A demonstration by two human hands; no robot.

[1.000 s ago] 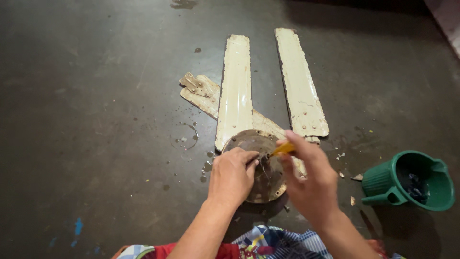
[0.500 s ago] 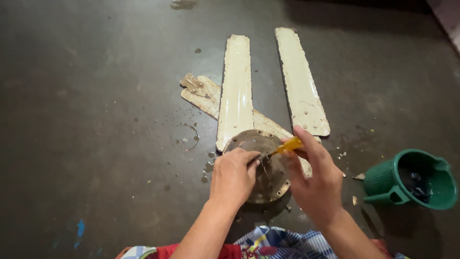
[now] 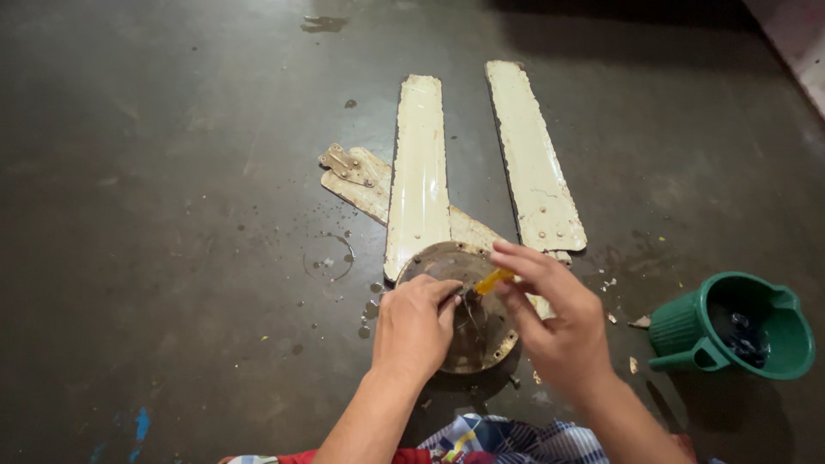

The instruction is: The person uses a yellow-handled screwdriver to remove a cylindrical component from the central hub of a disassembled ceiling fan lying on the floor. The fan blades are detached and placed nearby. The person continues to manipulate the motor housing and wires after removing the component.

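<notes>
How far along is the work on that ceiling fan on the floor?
Done: three cream metal fan blades lie detached on the dark floor. In hand: the left hand steadies the round rusty motor housing while the right hand works a yellow-handled tool at its centre. Left: the housing looks grimy; the green plastic mug stands untouched.

Dim, warm light from above leaves dull glare on the wet dark floor [image 3: 172,172]; the far corners darken.
</notes>
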